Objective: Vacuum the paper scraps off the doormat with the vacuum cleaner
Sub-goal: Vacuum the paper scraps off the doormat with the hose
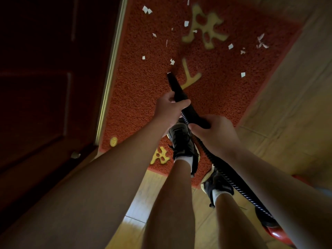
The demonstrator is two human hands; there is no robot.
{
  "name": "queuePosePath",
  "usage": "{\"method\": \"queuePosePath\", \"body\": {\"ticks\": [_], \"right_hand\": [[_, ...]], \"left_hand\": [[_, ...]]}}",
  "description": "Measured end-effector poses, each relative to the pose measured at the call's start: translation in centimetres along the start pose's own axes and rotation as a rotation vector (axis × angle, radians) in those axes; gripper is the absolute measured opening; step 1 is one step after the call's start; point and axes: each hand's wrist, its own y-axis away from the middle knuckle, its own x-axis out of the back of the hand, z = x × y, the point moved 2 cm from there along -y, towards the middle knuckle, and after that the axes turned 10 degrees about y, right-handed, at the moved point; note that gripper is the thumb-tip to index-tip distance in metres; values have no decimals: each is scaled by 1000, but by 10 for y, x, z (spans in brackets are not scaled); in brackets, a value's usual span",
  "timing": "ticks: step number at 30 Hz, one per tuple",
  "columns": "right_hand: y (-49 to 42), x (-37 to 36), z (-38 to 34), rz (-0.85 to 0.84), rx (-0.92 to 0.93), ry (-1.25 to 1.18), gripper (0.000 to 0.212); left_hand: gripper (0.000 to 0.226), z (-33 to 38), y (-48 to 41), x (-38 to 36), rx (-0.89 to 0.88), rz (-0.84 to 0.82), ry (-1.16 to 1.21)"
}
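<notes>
At centre frame, the left hand curls its fingers and thumb round the black tapered plastic nozzle. Just below and to the right, the right hand grips the black end piece where the nozzle meets the black ribbed hose. The nozzle slants toward the upper left, and its tip is down on the red coarse-looped doormat, with one small white scrap lying right at the tip.

From the right hand the hose runs toward the lower right of the frame, passing over the right foot, to the red vacuum cleaner body, which is partly hidden behind the right forearm.

Torn white paper scraps lie scattered across the upper half of the doormat, among its yellow moulded characters; a few sit near the mat's right edge.

Two black lace-up shoes with white socks stand at the mat's lower end, one fully on it and one at its edge.

A tan wood-plank floor borders the mat on the right and below. A dark red panelled door and a pale metal threshold strip border it on the left.
</notes>
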Motion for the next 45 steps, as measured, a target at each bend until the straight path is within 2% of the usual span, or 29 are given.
{"method": "queuePosePath", "body": {"ticks": [2,6,14,23,28,33,39,42,45], "right_hand": [[1,0,-1,2,0,-9,19],[1,3,-5,11,-3,-34,20],[0,11,-11,27,-11,-26,23],[-6,15,-12,57,3,-4,28],[-10,13,-13,76,-1,-17,27],[-9,13,-16,72,-3,-40,29],[-12,10,-27,40,15,-35,27],[-16,8,-35,29,32,-38,30],[-20,5,-43,24,53,-32,36]], "left_hand": [[38,1,0,0,4,7,4],[57,6,1,-1,16,12,20],[52,14,-1,-3,-6,15,28],[33,26,-2,-9,-23,1,8],[35,32,-3,-9,-17,9,4],[62,33,-1,-7,-9,13,-13],[58,36,-3,5,-22,17,0],[43,39,-7,13,-41,35,9],[40,41,-11,22,-43,55,15]]}}
